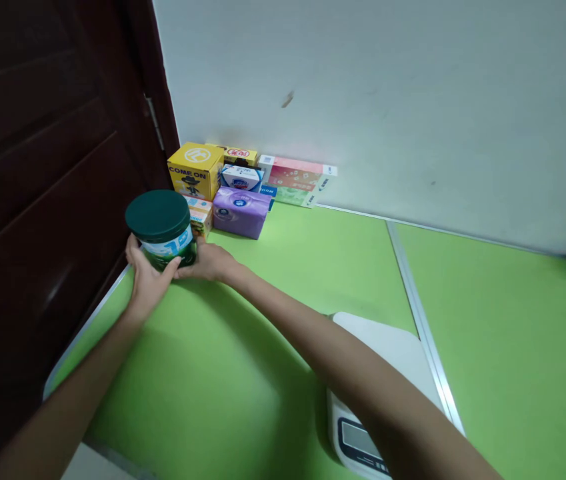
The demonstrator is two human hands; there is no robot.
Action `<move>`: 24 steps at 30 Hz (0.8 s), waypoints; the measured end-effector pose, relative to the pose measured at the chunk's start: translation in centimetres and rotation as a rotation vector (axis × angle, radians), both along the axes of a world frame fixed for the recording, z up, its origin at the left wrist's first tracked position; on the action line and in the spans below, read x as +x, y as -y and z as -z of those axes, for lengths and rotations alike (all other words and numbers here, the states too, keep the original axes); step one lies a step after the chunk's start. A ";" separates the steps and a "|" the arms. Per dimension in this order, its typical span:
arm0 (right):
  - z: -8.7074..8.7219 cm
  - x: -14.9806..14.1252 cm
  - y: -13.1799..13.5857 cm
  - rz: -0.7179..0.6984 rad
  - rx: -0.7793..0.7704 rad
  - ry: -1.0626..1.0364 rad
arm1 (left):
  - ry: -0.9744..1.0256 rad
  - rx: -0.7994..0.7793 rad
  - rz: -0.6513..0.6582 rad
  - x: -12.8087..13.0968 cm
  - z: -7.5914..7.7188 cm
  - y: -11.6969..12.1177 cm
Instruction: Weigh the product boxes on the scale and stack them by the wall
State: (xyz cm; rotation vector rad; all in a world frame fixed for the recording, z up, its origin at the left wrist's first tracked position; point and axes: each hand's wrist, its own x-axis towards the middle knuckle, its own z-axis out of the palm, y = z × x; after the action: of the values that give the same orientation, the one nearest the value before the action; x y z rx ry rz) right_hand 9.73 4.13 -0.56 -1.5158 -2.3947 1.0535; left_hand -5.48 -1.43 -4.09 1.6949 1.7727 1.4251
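A round can with a dark green lid stands near the left edge of the green table. My left hand wraps its near side, thumb up against the label. My right hand presses the can's right side from behind. Both arms reach forward across the table. The can's lower part is hidden by my fingers.
Behind the can lie several packs against the white wall: a yellow box, a purple tissue pack, a blue-white pack and a flat pink-green box. A white digital scale sits under my right forearm. A dark wooden door stands left.
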 end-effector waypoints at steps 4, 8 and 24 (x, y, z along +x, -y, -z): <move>-1.6 5.2 2.9 -0.194 -0.068 0.042 | -0.307 0.161 -0.039 4.2 0.2 5.4; -3.5 12.6 8.3 -0.292 -0.221 -0.058 | -0.380 -0.007 0.473 8.7 -0.8 9.6; -5.6 42.3 26.7 0.346 -0.422 -1.015 | -0.096 -0.515 1.423 39.8 -9.9 13.2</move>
State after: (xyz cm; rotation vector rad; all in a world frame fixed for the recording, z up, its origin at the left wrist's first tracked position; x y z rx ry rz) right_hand 52.02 -22.53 5.02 -1.0029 -1.2311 1.7312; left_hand 34.28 -14.62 5.81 1.9328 0.4512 0.2195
